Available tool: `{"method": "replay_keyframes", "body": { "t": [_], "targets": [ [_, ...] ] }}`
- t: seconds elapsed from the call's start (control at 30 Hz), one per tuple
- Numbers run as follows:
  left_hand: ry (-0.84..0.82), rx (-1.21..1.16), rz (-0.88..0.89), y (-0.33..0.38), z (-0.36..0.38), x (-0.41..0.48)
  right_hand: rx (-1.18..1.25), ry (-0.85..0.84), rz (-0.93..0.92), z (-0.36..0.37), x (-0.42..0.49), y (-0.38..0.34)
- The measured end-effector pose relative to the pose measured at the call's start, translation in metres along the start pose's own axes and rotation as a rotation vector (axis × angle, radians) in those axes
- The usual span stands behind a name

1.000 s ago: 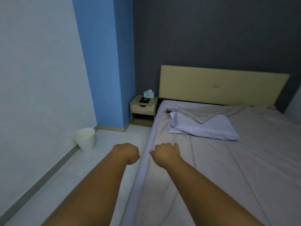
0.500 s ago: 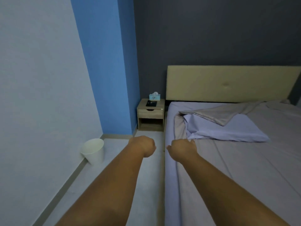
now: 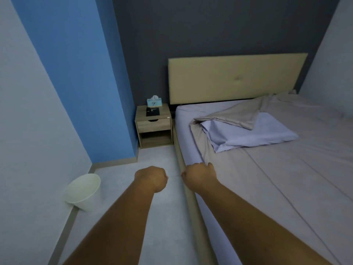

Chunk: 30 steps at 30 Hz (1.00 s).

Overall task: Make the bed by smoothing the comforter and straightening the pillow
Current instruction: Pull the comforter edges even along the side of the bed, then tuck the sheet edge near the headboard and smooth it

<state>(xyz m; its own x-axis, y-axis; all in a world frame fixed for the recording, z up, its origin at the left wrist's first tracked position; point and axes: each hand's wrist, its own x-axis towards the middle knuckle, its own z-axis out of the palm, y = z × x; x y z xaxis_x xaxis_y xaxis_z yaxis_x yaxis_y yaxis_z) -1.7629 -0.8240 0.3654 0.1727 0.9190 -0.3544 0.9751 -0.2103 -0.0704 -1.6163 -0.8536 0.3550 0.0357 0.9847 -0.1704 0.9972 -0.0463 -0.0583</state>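
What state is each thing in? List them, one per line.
Beige comforter: spread flat, top corner folded back over pillow.
Lavender pillow: lying askew, partly covered.
Wooden nightstand drawer: shut.
White plastic bin: tilted against wall.
Left hand: fisted, empty.
Right hand: curled at comforter edge.

There is a single view, from a wide-angle camera worn on the person's head. It looks forward and down from standing height beside the left edge of the bed (image 3: 286, 178), facing toward the headboard (image 3: 236, 77) and the far dark wall. Both forearms reach in from the bottom edge, so the hands sit near the lens, while the nightstand (image 3: 154, 125) in the corner lies well beyond them. Straight lines bow toward the edges.
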Motion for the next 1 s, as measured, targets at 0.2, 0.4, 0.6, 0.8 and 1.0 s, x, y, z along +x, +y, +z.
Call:
{"method": "replay_keyframes", "body": {
  "t": [0.2, 0.4, 0.6, 0.8, 1.0],
  "targets": [
    [0.015, 0.095, 0.092, 0.003, -0.025, 0.102, 0.039, -0.017, 0.076, -0.005, 0.095, 0.011],
    [0.075, -0.034, 0.101, -0.02, -0.092, 0.224, 0.057, -0.017, 0.108, -0.041, 0.242, 0.027],
    [0.067, -0.013, 0.144, -0.027, -0.149, 0.347, 0.05, -0.009, 0.136, -0.077, 0.37, 0.035],
    [0.007, -0.004, 0.232, -0.016, -0.184, 0.478, 0.009, -0.026, 0.193, -0.09, 0.473, 0.056],
    [0.047, 0.045, 0.458, 0.0, -0.236, 0.615, 0.074, 0.075, 0.407, -0.094, 0.585, 0.105]
  ]
}}
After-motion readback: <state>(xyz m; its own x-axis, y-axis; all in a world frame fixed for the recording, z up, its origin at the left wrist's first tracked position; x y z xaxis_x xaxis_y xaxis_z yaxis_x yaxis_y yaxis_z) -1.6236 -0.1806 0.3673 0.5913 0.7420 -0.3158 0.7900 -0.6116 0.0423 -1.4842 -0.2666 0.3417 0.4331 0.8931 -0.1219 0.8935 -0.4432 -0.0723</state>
